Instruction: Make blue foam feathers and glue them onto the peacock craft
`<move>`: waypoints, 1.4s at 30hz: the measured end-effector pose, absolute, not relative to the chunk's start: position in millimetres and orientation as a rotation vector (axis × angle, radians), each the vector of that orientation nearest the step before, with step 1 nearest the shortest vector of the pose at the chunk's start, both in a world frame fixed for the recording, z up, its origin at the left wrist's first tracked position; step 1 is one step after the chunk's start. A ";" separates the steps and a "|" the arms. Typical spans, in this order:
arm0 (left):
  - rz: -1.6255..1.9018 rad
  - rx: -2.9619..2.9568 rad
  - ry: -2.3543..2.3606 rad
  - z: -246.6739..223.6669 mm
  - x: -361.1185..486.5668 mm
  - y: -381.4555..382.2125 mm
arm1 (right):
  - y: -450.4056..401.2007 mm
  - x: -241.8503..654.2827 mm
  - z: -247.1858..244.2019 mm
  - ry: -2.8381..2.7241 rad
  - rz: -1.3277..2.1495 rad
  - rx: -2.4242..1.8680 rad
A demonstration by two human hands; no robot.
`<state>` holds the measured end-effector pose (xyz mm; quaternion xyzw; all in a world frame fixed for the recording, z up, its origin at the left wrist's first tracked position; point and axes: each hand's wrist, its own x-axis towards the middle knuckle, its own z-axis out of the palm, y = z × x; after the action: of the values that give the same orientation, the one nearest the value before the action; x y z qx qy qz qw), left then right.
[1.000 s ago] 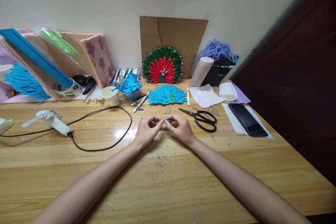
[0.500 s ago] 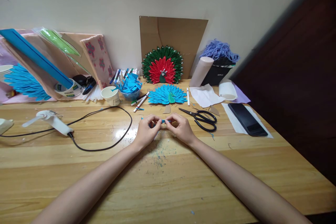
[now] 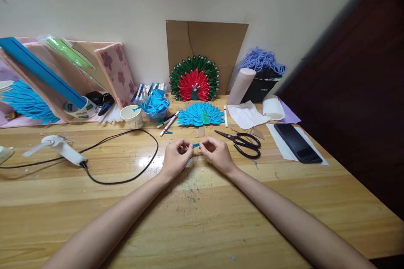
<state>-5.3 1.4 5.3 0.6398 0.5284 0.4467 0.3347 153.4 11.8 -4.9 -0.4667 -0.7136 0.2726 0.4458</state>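
Note:
Between my two hands, just above the table, is a small blue strip [image 3: 196,145], of paper or ribbon; I cannot tell which. My left hand [image 3: 177,155] pinches its left end between thumb and forefinger. The fingertips of my right hand [image 3: 216,153] close on its right end. Right behind my hands lies a fan of blue petals [image 3: 189,114] with a small green bird-shaped piece [image 3: 205,117] at its front. Black-handled scissors [image 3: 248,141] rest to the right of my right hand, blades pointing left.
A glue gun [image 3: 63,149] with a looping black cord lies left. Behind stand a paper cup [image 3: 131,115], a bowl of blue strips [image 3: 156,115] and a red-green peacock [image 3: 195,84] against cardboard [image 3: 217,38]. A phone [image 3: 298,143] lies right. Tiny scraps dot the wood.
The fingertips of my hands have drawn slightly apart, and more of the blue strip shows between them. The view has shifted very slightly.

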 end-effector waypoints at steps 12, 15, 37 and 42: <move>1.129 1.546 1.405 2.6 -6.1 5.0 | 13.9 155.3 0.5 -1.755 0.564 -1.012; 1.095 1.566 1.383 3.5 -5.5 4.2 | 12.4 155.3 1.7 -1.883 0.530 -0.930; 1.140 1.521 1.288 -5.7 -8.6 6.7 | 12.1 155.6 -0.1 -1.836 0.573 -0.996; 1.170 1.537 1.291 -2.0 -8.7 5.5 | 12.7 155.2 -1.2 -1.830 0.584 -1.005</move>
<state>-8.7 5.5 -2.0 0.6070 0.5098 0.4619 0.3979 155.2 12.7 -1.2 -0.4098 -0.7462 0.2379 0.4677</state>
